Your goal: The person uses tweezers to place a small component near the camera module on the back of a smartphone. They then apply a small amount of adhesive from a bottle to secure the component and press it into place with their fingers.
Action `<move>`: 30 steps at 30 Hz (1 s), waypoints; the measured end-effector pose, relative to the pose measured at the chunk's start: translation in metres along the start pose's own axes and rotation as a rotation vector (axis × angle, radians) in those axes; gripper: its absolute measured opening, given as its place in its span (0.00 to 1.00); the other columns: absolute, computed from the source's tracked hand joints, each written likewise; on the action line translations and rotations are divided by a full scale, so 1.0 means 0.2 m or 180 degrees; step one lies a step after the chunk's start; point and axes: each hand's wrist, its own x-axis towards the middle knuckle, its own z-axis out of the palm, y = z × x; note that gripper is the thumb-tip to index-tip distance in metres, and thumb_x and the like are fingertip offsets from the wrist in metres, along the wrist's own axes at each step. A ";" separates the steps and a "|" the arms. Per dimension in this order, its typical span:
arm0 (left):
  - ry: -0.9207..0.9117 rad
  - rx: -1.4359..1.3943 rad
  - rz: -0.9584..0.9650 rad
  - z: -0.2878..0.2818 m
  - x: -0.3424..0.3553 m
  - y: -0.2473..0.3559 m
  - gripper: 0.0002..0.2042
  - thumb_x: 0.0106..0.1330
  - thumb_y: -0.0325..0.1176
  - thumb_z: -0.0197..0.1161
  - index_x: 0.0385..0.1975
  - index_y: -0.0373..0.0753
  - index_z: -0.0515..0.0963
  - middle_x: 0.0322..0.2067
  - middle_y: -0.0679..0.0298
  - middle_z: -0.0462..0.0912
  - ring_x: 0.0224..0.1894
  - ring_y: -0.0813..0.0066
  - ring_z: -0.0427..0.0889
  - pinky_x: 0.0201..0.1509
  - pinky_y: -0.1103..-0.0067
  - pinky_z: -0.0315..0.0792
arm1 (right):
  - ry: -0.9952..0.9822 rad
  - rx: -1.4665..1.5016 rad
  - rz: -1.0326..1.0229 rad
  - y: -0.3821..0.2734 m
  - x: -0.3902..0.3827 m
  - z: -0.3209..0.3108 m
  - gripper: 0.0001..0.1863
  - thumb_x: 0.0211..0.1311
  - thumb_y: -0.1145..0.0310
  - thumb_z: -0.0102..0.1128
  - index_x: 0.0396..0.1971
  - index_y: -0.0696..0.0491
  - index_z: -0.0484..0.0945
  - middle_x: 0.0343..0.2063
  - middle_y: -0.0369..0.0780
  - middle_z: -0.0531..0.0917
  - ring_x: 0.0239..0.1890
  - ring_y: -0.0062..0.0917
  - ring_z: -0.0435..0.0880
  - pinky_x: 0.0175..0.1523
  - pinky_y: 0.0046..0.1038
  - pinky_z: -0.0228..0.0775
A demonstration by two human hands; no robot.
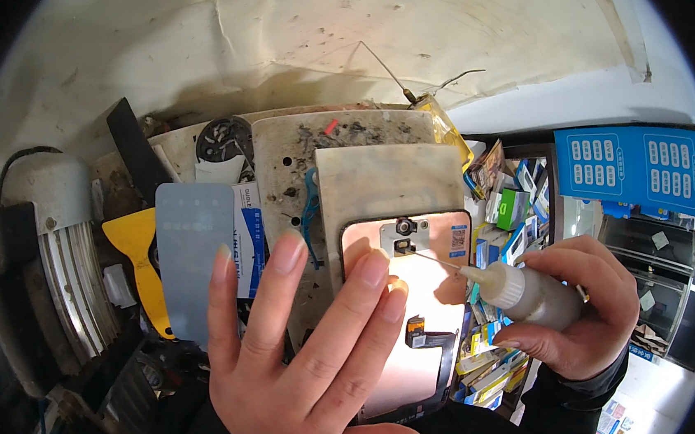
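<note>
A creased pale sheet (331, 28) is filling the background of the head view, where a phone (433, 300) is lying on a flat pad (390, 180). The left hand (300, 378) is spreading its fingers partly over the phone; the right hand (591, 303) is gripping a bottle (540, 298), its needle (438, 259) pointing at the phone's upper end

The left hand (311, 369) covers part of the phone (434, 304) along its left side. The right hand (599, 302) conceals the rear end of the bottle (536, 295). Contact between the needle (438, 260) and the phone is too small to confirm. The grey card (197, 247) partly hides the yellow scraper (144, 268). The left sleeve (189, 433) is cut off by the lower edge.
</note>
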 end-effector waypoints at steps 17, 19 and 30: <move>0.0040 -0.0115 -0.0048 0.01 0.00 0.00 0.49 0.63 0.81 0.42 0.61 0.39 0.80 0.67 0.52 0.75 0.74 0.29 0.60 0.73 0.32 0.46 | 0.0063 -0.0072 0.0050 -0.02 0.01 0.00 0.33 0.31 0.58 0.91 0.40 0.60 0.87 0.32 0.45 0.86 0.31 0.30 0.88 0.35 0.26 0.79; 0.0000 -0.0069 -0.0025 0.01 0.00 0.00 0.49 0.63 0.81 0.42 0.61 0.39 0.80 0.67 0.52 0.76 0.74 0.29 0.60 0.73 0.32 0.46 | 0.0081 -0.0039 0.0065 -0.02 0.01 0.00 0.33 0.31 0.58 0.91 0.40 0.60 0.87 0.32 0.44 0.86 0.31 0.30 0.88 0.35 0.26 0.79; 0.0062 -0.0147 -0.0111 0.02 -0.01 0.01 0.48 0.63 0.81 0.41 0.62 0.41 0.80 0.67 0.54 0.75 0.75 0.31 0.60 0.74 0.32 0.45 | 0.0069 -0.0128 0.0034 -0.01 0.01 0.00 0.34 0.30 0.57 0.91 0.40 0.60 0.87 0.32 0.44 0.86 0.32 0.30 0.87 0.36 0.27 0.79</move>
